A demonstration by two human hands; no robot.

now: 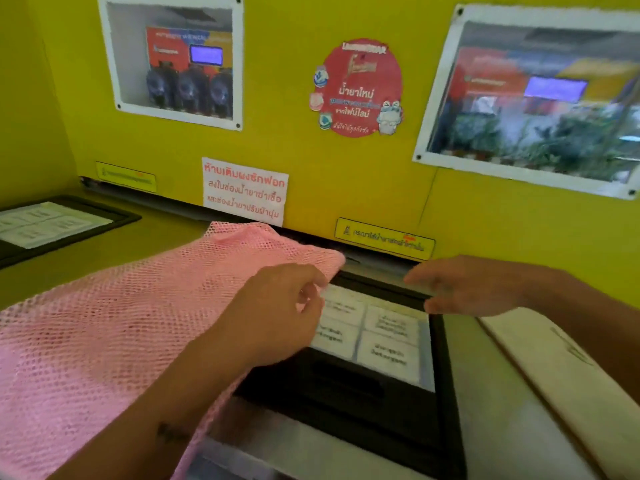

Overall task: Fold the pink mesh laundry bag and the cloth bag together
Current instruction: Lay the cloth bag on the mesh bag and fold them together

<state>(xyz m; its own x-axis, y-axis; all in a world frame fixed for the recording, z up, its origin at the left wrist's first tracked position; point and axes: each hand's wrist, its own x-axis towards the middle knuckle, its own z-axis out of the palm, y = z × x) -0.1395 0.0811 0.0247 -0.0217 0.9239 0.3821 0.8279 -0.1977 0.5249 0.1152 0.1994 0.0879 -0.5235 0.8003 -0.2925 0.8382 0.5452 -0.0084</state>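
The left hand (277,306) pinches the pink mesh laundry bag (104,323) at its corner; the right hand (474,289) hovers open, holding nothing. The cloth bag (571,386) lies apart beneath the right forearm; folding now risks leaving it out, and the loose mesh could slip.

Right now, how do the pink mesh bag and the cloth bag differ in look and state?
The pink mesh bag is open net, spread wide on the left; the cloth bag is plain cream fabric, lying flat on the right. The left hand pinches the mesh bag's edge; no hand grips the cloth bag. Both lie on the machine tops.
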